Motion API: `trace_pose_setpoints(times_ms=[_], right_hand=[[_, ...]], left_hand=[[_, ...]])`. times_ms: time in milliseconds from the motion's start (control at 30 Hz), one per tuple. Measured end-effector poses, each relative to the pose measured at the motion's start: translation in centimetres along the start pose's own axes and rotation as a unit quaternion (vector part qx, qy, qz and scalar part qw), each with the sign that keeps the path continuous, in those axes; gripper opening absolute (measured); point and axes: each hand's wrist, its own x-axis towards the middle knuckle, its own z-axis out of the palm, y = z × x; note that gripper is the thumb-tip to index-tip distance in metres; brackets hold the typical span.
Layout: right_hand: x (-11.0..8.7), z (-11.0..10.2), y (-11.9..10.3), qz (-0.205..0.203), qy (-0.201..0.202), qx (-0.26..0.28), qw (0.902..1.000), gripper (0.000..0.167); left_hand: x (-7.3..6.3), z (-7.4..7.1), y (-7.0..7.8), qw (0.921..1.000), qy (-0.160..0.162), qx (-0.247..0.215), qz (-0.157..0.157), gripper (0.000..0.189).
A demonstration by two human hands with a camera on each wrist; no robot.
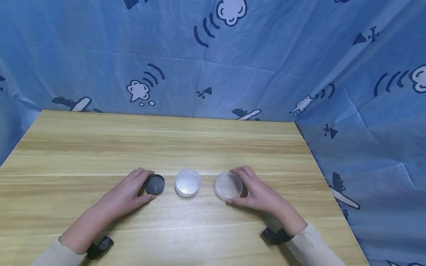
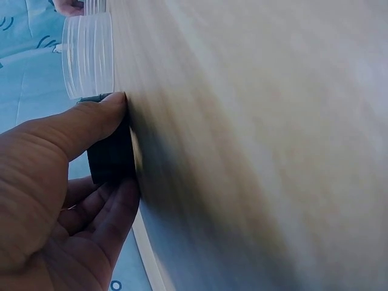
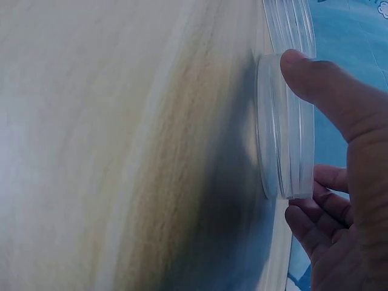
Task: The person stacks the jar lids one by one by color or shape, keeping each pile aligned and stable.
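Observation:
Three round containers stand in a row on the wooden table. At the left, my left hand (image 1: 131, 192) grips a small black round container (image 1: 155, 184) between thumb and fingers; in the left wrist view its dark side wall (image 2: 112, 154) shows between them. In the middle stands a clear round plastic container (image 1: 188, 183), which neither hand touches. My right hand (image 1: 257, 190) holds a wider, shallow clear round container (image 1: 227, 186) by its sides, thumb nearest me and fingers at the far side. Its ridged wall (image 3: 285, 133) appears upright against the tabletop in the right wrist view.
The wooden table (image 1: 159, 144) reaches back to a blue patterned cloth (image 1: 173, 74), which also hangs along the right side. A black wrist strap with a camera (image 1: 100, 247) sits on the left wrist, another black device (image 1: 276, 235) on the right.

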Motion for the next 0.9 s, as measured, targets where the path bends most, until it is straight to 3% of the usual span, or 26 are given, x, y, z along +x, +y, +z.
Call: trace_pose_setpoints(times_ms=[300,900], right_hand=[[-0.06,0.33,0.28,0.001,0.001,-0.003,1.0000,0.092],[-0.11,0.57,0.21,0.004,-0.005,0.012,0.9999,0.095]], left_hand=[[0.01,0.01,0.15,0.9997,0.016,0.002,0.017,0.058],[0.03,0.02,0.20,1.0000,0.004,0.003,0.002,0.062]])
